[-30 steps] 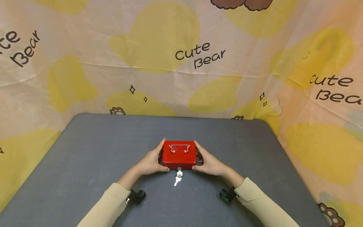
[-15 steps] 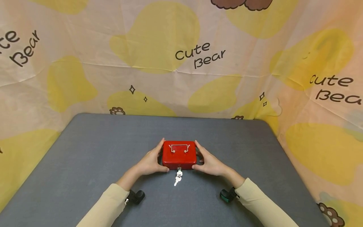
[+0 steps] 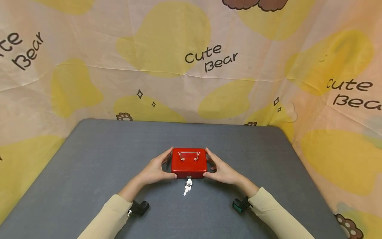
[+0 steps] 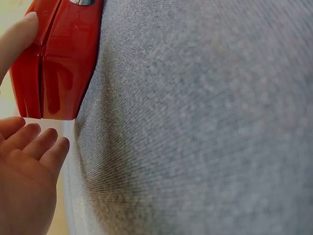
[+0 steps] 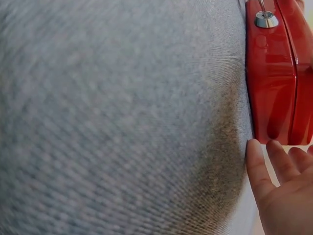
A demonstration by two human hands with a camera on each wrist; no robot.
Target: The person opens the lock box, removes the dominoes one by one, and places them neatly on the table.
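Across the back and sides: "cute Bear" cloth backdrop [image 3: 164, 43]. Grey table [image 3: 191, 215] in front. Red cash box [image 3: 189, 170] sits on it mid-width, lid closed. Left hand [image 3: 154, 170] and right hand [image 3: 224, 171] at its two ends, fingers spread wide, thumbs at the front corners; can't tell grip force. Wire handle [image 3: 189, 152] on top. Keys [image 3: 187, 189] at the front lock [image 3: 189, 177].

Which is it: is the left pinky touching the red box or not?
Apart: the left wrist view shows a gap between the left pinky and the red box.
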